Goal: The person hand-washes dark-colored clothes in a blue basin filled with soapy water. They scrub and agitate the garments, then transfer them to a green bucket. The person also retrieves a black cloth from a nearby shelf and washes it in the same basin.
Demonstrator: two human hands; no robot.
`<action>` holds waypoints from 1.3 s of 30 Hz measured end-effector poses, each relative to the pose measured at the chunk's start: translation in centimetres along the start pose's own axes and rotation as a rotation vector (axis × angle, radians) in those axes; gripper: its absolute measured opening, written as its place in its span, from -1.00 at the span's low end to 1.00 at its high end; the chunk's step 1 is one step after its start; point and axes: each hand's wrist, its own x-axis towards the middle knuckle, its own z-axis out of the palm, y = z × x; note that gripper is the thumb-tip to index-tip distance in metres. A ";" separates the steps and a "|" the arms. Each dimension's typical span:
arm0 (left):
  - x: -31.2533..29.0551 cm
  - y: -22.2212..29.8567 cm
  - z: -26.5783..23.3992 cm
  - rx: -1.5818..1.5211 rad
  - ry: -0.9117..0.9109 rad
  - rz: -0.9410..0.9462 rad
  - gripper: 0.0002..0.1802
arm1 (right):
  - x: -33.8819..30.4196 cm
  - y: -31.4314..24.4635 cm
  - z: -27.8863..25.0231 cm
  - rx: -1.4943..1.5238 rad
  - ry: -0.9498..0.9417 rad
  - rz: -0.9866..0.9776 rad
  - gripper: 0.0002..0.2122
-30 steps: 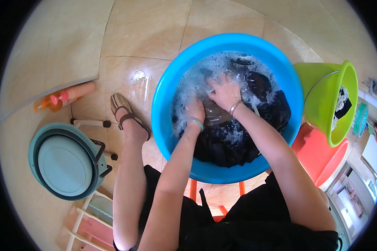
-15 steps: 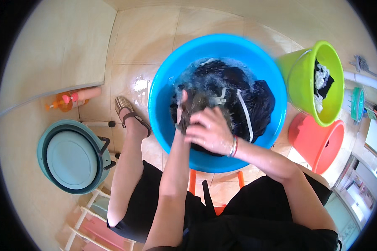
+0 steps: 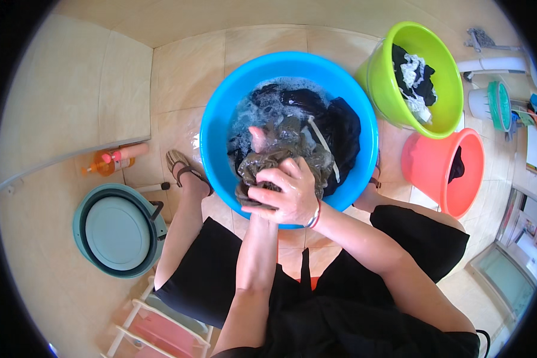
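**A:** What have I got in hand?

**B:** My right hand [image 3: 289, 194] is clenched over a wad of wet grey-brown cloth [image 3: 283, 156], held just above the near rim of the blue basin [image 3: 218, 134]. My left hand [image 3: 258, 138] is mostly buried in the same cloth; only fingertips show on its far side, so I cannot tell whether it is clamped or only pushed in.

**A:** How do I work it well?

**B:** I'd judge this a scrub or squeeze. I'd keep the wad over the basin so drips fall back into the suds, rub cloth against cloth rather than knuckle against knuckle, and take fresh folds so no part is missed. The pale strap [image 3: 321, 143] trailing from the wad could snag; better gather it in.

**A:** What else lies about the basin?

**B:** Dark clothes [image 3: 340, 128] soak at its far right side. A green tub [image 3: 382, 77] with dark and white laundry stands to its far right, an orange tub [image 3: 420, 161] just right of it. A teal bowl [image 3: 116, 230] sits well to its left, with an orange bottle [image 3: 110, 161] lying beyond that. My sandalled foot [image 3: 182, 170] rests against its left wall.

**A:** Anything in the way?

**B:** The floor left of the basin looks wet, so that foot could slip. Both tubs crowd the right side.
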 end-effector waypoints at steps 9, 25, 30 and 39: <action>2.1 -0.7 1.1 0.283 0.321 0.372 -0.53 | 1.5 2.5 -0.8 0.180 0.109 0.093 -0.81; -1.1 -1.6 8.7 1.005 0.292 0.612 -0.42 | -9.6 14.0 -2.9 -0.082 -0.189 0.946 -0.82; -3.5 -2.6 9.2 1.896 0.138 0.909 -0.10 | -1.7 8.7 -7.3 0.800 -0.075 1.292 -0.53; -7.6 -4.2 8.3 1.938 -0.148 1.022 -0.09 | 0.9 6.5 -8.5 0.873 -0.205 0.965 -0.77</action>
